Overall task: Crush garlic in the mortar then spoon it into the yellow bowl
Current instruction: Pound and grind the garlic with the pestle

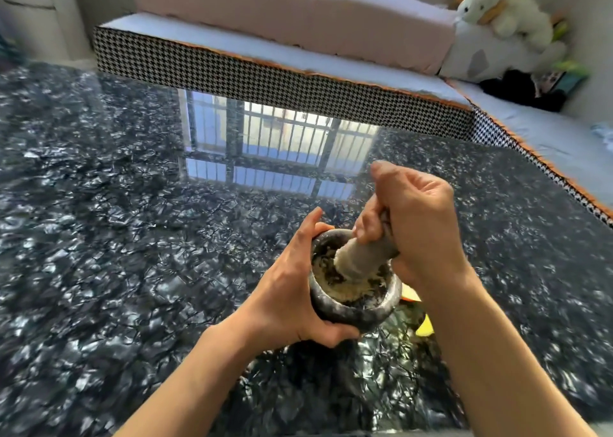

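Note:
A small dark stone mortar (351, 310) stands on the black speckled table (132, 237), a little right of centre. Pale crushed garlic (361, 285) lies smeared inside it. My left hand (292, 290) wraps around the mortar's left side. My right hand (414, 217) grips the grey stone pestle (361, 254), whose broad end rests in the garlic, tilted to the left. A sliver of the yellow bowl (424, 328) shows just right of the mortar, mostly hidden behind my right forearm. No spoon is in view.
The glossy table mirrors a barred window (275, 151). A houndstooth-edged cushioned bench (265, 71) runs along the far and right sides. White plush toys (497, 15) sit in the far right corner.

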`<state>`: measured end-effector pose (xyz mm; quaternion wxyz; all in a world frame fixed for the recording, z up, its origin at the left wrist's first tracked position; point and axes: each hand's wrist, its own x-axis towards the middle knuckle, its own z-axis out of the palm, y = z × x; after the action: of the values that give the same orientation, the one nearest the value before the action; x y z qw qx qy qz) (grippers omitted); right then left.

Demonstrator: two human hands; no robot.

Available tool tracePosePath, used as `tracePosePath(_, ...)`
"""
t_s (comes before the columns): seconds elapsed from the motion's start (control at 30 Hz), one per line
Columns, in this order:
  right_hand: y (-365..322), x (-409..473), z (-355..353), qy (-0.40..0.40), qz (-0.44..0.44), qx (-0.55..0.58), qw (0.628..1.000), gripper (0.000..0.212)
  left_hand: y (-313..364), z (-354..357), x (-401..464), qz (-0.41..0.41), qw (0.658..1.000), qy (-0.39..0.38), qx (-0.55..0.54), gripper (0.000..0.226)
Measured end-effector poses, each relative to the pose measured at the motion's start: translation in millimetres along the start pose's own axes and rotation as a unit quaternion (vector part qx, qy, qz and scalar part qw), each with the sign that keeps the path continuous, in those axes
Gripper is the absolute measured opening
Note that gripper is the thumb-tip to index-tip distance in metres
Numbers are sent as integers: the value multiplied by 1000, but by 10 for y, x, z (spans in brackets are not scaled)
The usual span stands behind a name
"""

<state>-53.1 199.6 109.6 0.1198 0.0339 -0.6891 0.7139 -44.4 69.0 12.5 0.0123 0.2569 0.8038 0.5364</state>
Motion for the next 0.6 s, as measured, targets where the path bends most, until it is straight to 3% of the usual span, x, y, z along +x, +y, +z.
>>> tracePosePath(0.13,145,-15,100,-12,-23,-18,1000,53,1,22,16,-1,1000,5,-13,127)
tracePosePath(0.3,169,-20,95,-27,28,-21,999,45,-6,22,-1,-6,1000,16,-6,127)
tracePosePath(0.43,-90,61,25,-25,-22,15,999,48,-14,16,4,-6,1000,13,1,127)
tracePosePath(0.6,220,-54,184,-77,29,-89,993,50,-4,10,2,-8,1000,15,-2,127)
